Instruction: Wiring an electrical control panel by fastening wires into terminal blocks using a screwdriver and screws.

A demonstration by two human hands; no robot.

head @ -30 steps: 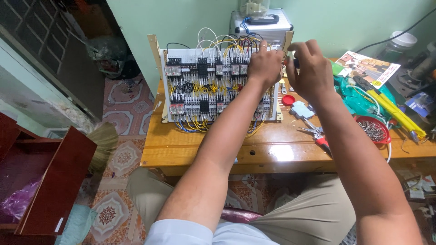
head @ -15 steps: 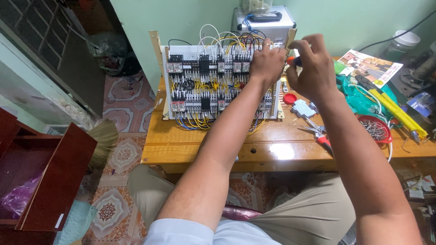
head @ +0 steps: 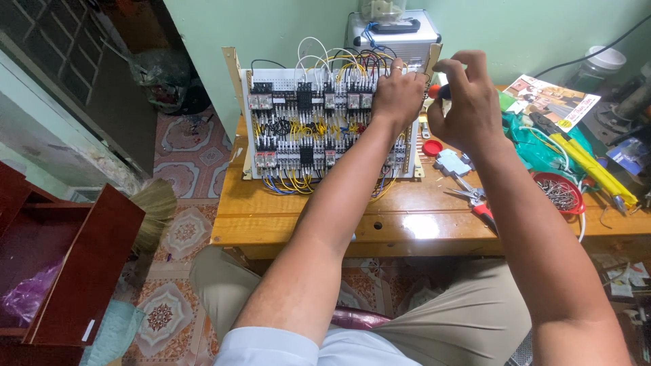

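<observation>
A white control panel (head: 305, 129) packed with relays and yellow, black and white wires stands upright on the wooden table (head: 407, 224). My left hand (head: 399, 95) rests at the panel's upper right corner, fingers curled in among the wires there; its fingertips are hidden. Just to the right, my right hand (head: 468, 102) grips a small screwdriver with a red and dark handle (head: 437, 91), its tip pointing toward the left hand and the panel's edge.
Behind the panel sits a grey-white box (head: 393, 37). To the right lie red-handled pliers (head: 478, 202), a red bowl of screws (head: 559, 193), a yellow tool (head: 593, 166), a magazine (head: 550, 100) and a red cap (head: 432, 147). A dark wooden cabinet (head: 74, 264) stands at the left.
Both hands stay at the panel's top right corner. My right hand has lifted slightly and turned the screwdriver a little.
</observation>
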